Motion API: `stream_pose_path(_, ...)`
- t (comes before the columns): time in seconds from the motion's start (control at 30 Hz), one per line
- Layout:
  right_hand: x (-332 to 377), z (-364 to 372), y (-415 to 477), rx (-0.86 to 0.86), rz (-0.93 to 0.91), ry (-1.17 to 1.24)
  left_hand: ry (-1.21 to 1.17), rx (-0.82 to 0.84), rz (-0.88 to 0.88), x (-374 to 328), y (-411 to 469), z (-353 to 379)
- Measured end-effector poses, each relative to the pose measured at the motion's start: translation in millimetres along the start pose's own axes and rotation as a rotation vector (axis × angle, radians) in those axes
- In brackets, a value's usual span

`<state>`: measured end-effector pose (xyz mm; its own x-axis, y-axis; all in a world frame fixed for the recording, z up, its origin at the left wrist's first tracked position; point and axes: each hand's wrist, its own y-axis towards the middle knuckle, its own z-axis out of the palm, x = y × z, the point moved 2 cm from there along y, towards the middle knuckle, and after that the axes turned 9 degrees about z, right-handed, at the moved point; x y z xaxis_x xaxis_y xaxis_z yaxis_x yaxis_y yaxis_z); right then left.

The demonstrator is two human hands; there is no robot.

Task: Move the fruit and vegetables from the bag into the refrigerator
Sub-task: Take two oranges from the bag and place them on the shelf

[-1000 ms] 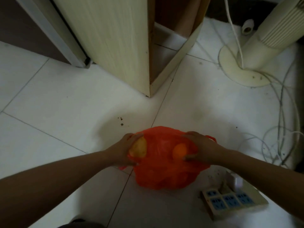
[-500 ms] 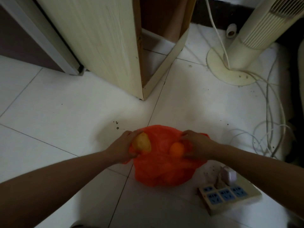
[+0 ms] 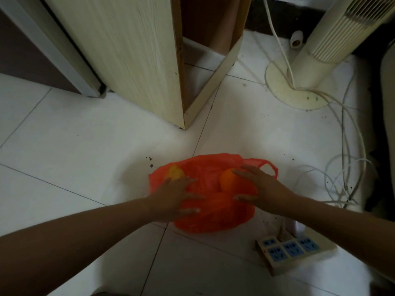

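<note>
Both hands flat, fingers spread, gripping nothing: left hand (image 3: 173, 197) and right hand (image 3: 261, 186) rest on the one red bag (image 3: 213, 220). Two items show inside the bag: one orange (image 3: 227, 181) at the right fingertips, one yellowish piece (image 3: 175, 173) just past the left fingertips. One power strip (image 3: 297, 252) sits near the bag.

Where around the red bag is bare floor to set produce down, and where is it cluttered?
Free: the wide tiles left of the red bag, up to the wooden cabinet; also the tiles nearer the camera, left of the power strip. Crowded: the bag's right, where loose cables coil beside the fan base and the power strip lies close.
</note>
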<state>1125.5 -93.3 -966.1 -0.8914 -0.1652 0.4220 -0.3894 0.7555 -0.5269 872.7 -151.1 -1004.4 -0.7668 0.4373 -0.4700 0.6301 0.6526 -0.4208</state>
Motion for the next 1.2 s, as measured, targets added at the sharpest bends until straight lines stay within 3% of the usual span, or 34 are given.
stream_pose_path(0.1, -7, 15, 2, 0.023, 0.157, 0.135, 0.118, 0.171, -0.013, -5, -4, 6)
stream_pose_path(0.17, -6, 22, 5, 0.039, 0.181, 0.171, 0.148, 0.195, -0.004, -5, -4, 8)
stream_pose_path(0.27, 0, 30, 11, 0.064, 0.187, 0.178, 0.143, 0.134, 0.005, 2, -5, 9)
stream_pose_path(0.4, 2, 39, 24, 0.096, 0.162, 0.139, 0.17, -0.158, -0.004, 22, -5, 16)
stream_pose_path(0.57, 13, 30, 47, 0.083, 0.032, 0.103, 0.092, -0.072, -0.225, 43, -9, 10)
stream_pose_path(0.67, 15, 5, 64, -0.016, -0.063, 0.029, 0.001, -0.052, -0.304, 46, -14, 10)
stream_pose_path(0.77, 17, -22, 63, -0.2, -0.126, 0.03, -0.186, -0.145, -0.401, 35, -14, 10)
stream_pose_path(0.9, 23, -21, 30, -0.297, -0.143, -0.022, -0.41, -0.213, -0.284, 10, -9, 5)
stream_pose_path(1.07, 23, 14, 6, -0.115, -0.017, -0.107, -0.091, -0.318, -0.252, 3, -8, -21)
stream_pose_path(1.2, 5, 21, 12, 0.011, 0.009, -0.202, -0.104, -0.382, -0.146, 11, 8, -35)
